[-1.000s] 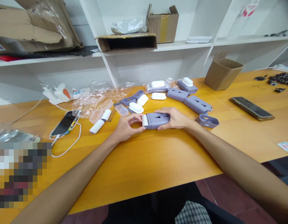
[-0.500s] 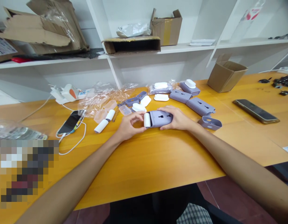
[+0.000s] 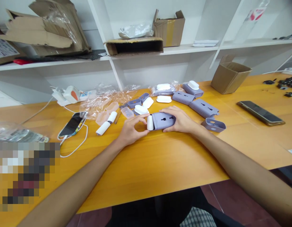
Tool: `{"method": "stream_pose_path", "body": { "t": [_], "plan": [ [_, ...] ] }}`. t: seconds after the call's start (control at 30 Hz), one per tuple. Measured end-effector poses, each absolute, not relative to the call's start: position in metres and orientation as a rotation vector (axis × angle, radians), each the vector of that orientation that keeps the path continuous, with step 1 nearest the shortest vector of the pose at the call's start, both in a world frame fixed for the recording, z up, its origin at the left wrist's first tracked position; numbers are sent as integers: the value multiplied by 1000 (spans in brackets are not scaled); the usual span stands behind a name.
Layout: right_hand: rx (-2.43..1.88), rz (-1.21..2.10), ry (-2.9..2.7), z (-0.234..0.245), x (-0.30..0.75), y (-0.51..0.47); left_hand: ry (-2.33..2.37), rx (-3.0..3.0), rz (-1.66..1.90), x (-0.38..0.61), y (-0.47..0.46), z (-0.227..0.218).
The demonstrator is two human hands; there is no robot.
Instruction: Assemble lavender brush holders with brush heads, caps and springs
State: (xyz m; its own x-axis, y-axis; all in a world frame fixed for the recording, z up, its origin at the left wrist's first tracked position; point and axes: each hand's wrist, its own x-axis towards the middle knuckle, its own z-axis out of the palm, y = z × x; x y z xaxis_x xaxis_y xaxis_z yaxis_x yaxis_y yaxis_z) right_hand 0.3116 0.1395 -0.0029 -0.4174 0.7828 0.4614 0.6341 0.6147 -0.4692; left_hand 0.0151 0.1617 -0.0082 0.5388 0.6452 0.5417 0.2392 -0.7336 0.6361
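Here, at a table (image 3: 146, 176) by shelves (image 3: 183, 50), left grip (image 3: 130, 131) pinches roller (image 3: 150, 122), right grip (image 3: 182, 119) housing (image 3: 160, 122).

A cabled phone (image 3: 70, 125) lies at left, another phone (image 3: 259, 112) and a carton (image 3: 227, 78) at right.

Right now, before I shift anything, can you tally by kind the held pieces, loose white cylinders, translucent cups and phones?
Purple housing, held: 1
White piece, held: 1
Loose white cylinders: 2
Translucent cups: 3
Phones: 2
Total: 9
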Motion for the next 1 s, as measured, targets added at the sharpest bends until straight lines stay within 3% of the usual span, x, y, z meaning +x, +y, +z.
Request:
{"method": "stream_pose_path", "body": {
  "t": [1.0],
  "plan": [
    [-1144,455,-2219,1,306,134,616,1933,948,18,165,-11]
  ]
}}
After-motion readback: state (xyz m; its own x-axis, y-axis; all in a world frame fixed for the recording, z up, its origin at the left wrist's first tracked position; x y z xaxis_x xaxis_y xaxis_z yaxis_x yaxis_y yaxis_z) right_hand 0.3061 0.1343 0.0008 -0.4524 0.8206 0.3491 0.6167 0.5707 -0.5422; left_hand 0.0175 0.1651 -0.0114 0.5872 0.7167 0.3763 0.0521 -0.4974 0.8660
